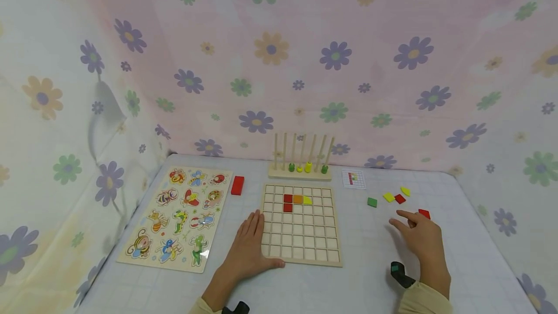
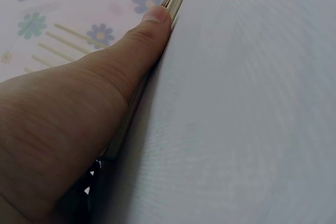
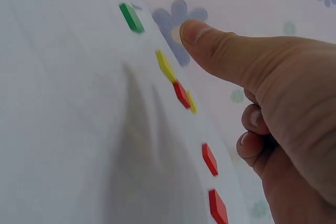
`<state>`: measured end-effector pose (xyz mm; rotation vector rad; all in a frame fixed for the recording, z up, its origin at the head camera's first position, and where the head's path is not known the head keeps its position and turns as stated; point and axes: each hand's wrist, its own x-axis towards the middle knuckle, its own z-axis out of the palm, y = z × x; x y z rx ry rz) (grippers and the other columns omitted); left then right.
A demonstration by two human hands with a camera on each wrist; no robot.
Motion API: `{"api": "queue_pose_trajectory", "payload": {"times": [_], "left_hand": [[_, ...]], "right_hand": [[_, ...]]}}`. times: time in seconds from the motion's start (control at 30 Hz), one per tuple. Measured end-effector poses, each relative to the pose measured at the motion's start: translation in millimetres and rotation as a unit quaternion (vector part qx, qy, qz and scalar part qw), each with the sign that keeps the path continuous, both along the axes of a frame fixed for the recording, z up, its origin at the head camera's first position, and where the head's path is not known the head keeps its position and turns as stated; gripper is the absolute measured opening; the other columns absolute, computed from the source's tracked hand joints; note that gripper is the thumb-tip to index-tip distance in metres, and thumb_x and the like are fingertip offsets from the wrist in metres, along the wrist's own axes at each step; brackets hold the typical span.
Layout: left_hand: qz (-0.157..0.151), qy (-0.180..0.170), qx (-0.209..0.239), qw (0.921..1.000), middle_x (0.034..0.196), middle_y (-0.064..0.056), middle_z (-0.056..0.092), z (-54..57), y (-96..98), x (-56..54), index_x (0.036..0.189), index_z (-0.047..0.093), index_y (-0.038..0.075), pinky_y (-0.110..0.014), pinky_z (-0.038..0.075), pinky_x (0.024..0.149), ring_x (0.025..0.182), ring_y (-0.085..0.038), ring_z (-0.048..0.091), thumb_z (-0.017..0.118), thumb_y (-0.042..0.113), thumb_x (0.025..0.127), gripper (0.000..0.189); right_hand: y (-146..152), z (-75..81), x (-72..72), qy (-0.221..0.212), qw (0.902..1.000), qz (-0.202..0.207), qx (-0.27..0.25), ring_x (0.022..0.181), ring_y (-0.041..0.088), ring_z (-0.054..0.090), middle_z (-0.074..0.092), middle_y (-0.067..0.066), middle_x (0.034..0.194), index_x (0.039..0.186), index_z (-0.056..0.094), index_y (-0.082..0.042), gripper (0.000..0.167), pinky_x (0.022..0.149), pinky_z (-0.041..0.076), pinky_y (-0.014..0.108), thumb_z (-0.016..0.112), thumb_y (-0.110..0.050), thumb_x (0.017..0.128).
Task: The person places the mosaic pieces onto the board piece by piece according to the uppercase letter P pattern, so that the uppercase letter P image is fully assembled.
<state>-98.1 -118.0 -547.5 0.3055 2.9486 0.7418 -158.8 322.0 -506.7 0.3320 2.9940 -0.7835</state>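
Observation:
A wooden grid board (image 1: 302,236) lies flat, with two red tiles (image 1: 288,208), an orange tile (image 1: 298,199) and a yellow piece (image 1: 307,200) in its upper cells. Along its left edge rest the fairly straight fingers of my left hand (image 1: 247,250); the thumb lies against the front edge, as the left wrist view also shows. My right hand (image 1: 422,237) hovers above the table, thumb and index finger apart, other fingers curled in, nothing held. Beyond it lie a green tile (image 1: 372,202), yellow pieces (image 1: 389,197) and red tiles (image 1: 399,199); the hand partly hides one red tile (image 1: 424,213).
An insect picture puzzle (image 1: 174,222) lies on the left, with a red block (image 1: 237,185) beside it. Behind the board stands a peg rack (image 1: 300,173) carrying green and yellow beads. A small printed pattern card (image 1: 353,179) lies right of the rack. Flowered cloth hangs around the table.

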Motion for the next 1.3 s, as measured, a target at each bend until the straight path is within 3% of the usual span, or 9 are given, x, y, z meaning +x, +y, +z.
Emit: {"api": "queue_pose_trajectory", "payload": {"times": [0.17,0.23,0.33,0.43,0.57,0.63,0.8,1.1,1.3], "left_hand": [[-0.002,0.001,0.002,1.0000,0.172,-0.016,0.015,0.6,0.6,-0.2,0.163,0.018,0.003,-0.054,0.020,0.129,0.159,-0.035,0.014,0.073,0.084,0.065,0.138],[-0.001,-0.002,0.002,1.0000,0.172,-0.015,0.014,0.7,0.5,-0.1,0.163,0.018,0.003,-0.054,0.019,0.129,0.160,-0.035,0.014,0.073,0.084,0.066,0.138],[0.002,-0.005,-0.003,1.0000,0.172,-0.014,0.013,1.4,0.0,0.0,0.163,0.017,0.004,-0.053,0.019,0.129,0.160,-0.034,0.013,0.073,0.084,0.066,0.138],[0.004,-0.002,-0.006,1.0000,0.172,-0.014,0.013,2.1,-0.6,-0.2,0.163,0.018,0.004,-0.053,0.019,0.129,0.160,-0.034,0.013,0.073,0.083,0.066,0.137],[0.004,0.000,-0.005,1.0000,0.172,-0.016,0.014,2.1,-0.8,-0.1,0.163,0.019,0.003,-0.053,0.019,0.129,0.159,-0.035,0.014,0.073,0.083,0.066,0.137],[0.004,-0.002,-0.004,1.0000,0.172,-0.016,0.014,1.9,-0.8,0.4,0.163,0.019,0.002,-0.054,0.019,0.129,0.159,-0.035,0.014,0.073,0.084,0.066,0.137],[0.006,-0.005,-0.004,1.0000,0.172,-0.016,0.013,0.7,-0.6,1.0,0.163,0.018,0.003,-0.054,0.019,0.129,0.160,-0.035,0.013,0.073,0.083,0.066,0.138],[0.004,-0.004,-0.003,1.0000,0.172,-0.016,0.014,-1.6,0.1,-0.2,0.163,0.018,0.003,-0.055,0.019,0.129,0.160,-0.036,0.013,0.073,0.084,0.065,0.138],[0.004,-0.004,-0.009,0.9999,0.172,-0.015,0.013,-2.8,0.2,-0.1,0.163,0.018,0.004,-0.054,0.018,0.129,0.160,-0.035,0.013,0.072,0.085,0.066,0.138]], "right_hand": [[23,-1.6,7.6,-0.009,0.9983,-0.058,0.004,0.086,0.027,0.045,0.047,0.011,0.089,0.137,0.063,-0.004,0.059,0.063,0.033,0.033,0.072,-0.043,0.094],[31,-2.1,10.2,-0.019,0.9963,-0.083,-0.002,0.091,0.032,0.047,0.052,0.017,0.095,0.139,0.061,-0.004,0.062,0.066,0.039,0.036,0.072,-0.045,0.094],[41,-2.7,13.2,-0.042,0.9934,-0.106,-0.016,0.114,0.047,0.049,0.059,0.031,0.125,0.144,0.056,-0.006,0.069,0.089,0.051,0.054,0.069,-0.051,0.094],[47,-3.9,16.2,-0.052,0.9919,-0.114,-0.019,0.136,0.056,0.036,0.050,0.035,0.142,0.146,0.053,-0.006,0.072,0.109,0.038,0.067,0.067,-0.054,0.094],[52,-6.7,18.8,-0.052,0.9890,-0.137,-0.013,0.125,0.051,0.043,0.057,0.030,0.120,0.144,0.055,-0.003,0.067,0.098,0.044,0.062,0.070,-0.047,0.094],[53,-8.8,19.7,-0.059,0.9863,-0.153,-0.014,0.122,0.050,0.043,0.056,0.029,0.119,0.143,0.056,-0.002,0.066,0.096,0.045,0.061,0.071,-0.043,0.094],[57,-14.7,22.9,-0.066,0.9826,-0.174,-0.009,0.122,0.051,0.044,0.054,0.034,0.128,0.141,0.056,-0.001,0.066,0.099,0.044,0.064,0.071,-0.043,0.093],[61,-21.9,25.4,-0.066,0.9768,-0.203,-0.019,0.108,0.044,0.044,0.054,0.031,0.118,0.138,0.056,0.004,0.066,0.083,0.047,0.055,0.071,-0.041,0.093],[60,-25.8,24.1,-0.069,0.9740,-0.215,-0.021,0.113,0.046,0.043,0.053,0.034,0.124,0.137,0.057,0.006,0.064,0.089,0.046,0.059,0.070,-0.040,0.094]]}}
